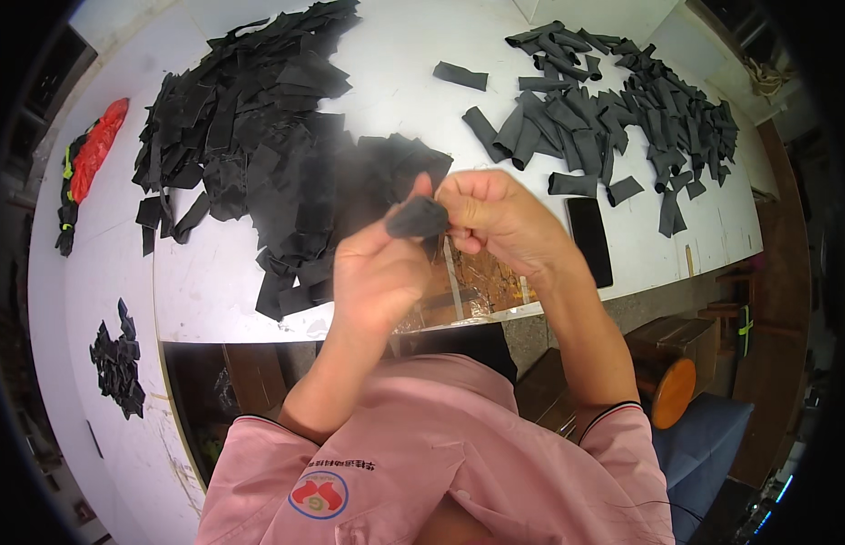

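Along the table's (386, 82) left edge I see a red plastic bag (102, 150) beside a dark bundle with yellow-green ties (70, 195), and, nearer me, a small heap of black scraps (120, 368). Next, a big heap of flat dark fabric pieces (259, 145) spreads from the far edge down to the front edge. Over the front edge's middle, my left hand (381, 272) pinches a small dark fabric piece (418, 218) between thumb and fingers, though blur hides exactly how it sits. My right hand (495, 218) has its fingertips pressed together at the piece's right end. Just right lies a black phone (588, 242) near the front edge; beyond it, dark fabric tubes (568, 127) scatter toward the far right corner.
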{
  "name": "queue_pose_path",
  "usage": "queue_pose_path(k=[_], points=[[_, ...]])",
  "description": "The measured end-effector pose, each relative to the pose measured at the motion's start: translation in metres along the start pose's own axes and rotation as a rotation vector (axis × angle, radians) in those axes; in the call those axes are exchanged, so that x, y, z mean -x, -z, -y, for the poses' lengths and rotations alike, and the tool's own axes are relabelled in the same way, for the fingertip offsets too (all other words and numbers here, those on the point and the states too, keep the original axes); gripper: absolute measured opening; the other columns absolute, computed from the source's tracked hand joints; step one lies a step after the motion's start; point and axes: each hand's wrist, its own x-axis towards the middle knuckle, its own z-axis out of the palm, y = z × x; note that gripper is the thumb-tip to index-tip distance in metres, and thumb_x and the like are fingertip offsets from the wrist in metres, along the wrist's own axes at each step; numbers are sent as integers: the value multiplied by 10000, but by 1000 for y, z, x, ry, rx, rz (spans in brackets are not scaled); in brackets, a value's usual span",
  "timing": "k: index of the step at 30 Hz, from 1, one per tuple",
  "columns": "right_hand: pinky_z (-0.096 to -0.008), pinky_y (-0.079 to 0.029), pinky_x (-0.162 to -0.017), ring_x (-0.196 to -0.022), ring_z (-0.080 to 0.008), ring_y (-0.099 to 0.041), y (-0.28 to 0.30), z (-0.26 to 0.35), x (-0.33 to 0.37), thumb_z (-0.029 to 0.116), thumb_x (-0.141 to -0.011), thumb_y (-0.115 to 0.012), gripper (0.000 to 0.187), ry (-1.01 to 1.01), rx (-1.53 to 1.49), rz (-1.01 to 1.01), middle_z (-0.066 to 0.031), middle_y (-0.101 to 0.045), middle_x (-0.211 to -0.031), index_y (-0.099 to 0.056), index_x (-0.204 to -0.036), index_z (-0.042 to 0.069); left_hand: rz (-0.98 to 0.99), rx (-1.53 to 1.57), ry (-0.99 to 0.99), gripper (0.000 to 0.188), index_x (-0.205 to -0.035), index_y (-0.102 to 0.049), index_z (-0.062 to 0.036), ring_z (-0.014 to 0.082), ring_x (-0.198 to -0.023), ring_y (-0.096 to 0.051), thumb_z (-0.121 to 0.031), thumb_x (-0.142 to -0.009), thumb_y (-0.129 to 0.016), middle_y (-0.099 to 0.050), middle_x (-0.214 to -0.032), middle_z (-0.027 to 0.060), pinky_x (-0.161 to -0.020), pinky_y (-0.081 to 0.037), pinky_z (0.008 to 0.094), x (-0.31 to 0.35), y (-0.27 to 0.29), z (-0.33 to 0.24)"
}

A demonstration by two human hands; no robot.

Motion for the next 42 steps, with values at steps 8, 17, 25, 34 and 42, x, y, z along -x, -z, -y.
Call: queue_pose_path(k=[8, 17, 25, 34, 42], points=[[-171, -348, -475, -514, -53, -424, 12, -21, 5, 232, -833, -567, 229, 25, -109, -44, 17, -494, -630, -531, -695, 54, 29, -601, -127, 396, -1222, -389, -45, 64, -346, -342, -4, -829, -401, -559, -1003, 139, -300, -298, 181, -3, 11, 7], [-184, -365, -506, -536, -67, -431, 9, -14, -1, 262, -820, -582, 244, 18, -132, 45, 14, -504, -661, -523, -692, 63, 168, -530, -42, 394, -1228, -387, -60, 67, -347, -328, 3, -842, -343, -559, -977, 148, -301, -297, 197, 1, 11, 0], [-191, -383, -523, -559, -64, -450, 21, -45, 10, 215, -850, -539, 207, 16, -248, -26, -1, -506, -664, -524, -716, 59, -233, -1047, -291, 348, -1173, -445, -76, 48, -444, -400, -66, -828, -489, -551, -793, 39, -367, -335, 185, 1, 8, 11], [-261, -403, -498, -655, -127, -520, -4, -10, 27, 217, -745, -624, 228, 561, 887, -323, -40, -534, -724, -541, -777, 7, 56, -2103, -956, 91, -790, -584, 28, 149, -773, -537, 51, -703, -593, -590, -792, 78, -691, -434, 256, -7, -8, 15], [-360, -406, -504, -563, -266, -524, 4, -39, 20, 253, -750, -604, 278, 617, 1378, -343, -102, -509, -574, -525, -619, 21, -34, -1831, -994, 36, -770, -549, 21, 134, -795, -521, 42, -755, -573, -567, -837, 76, -721, -434, 265, -3, 33, 7]])
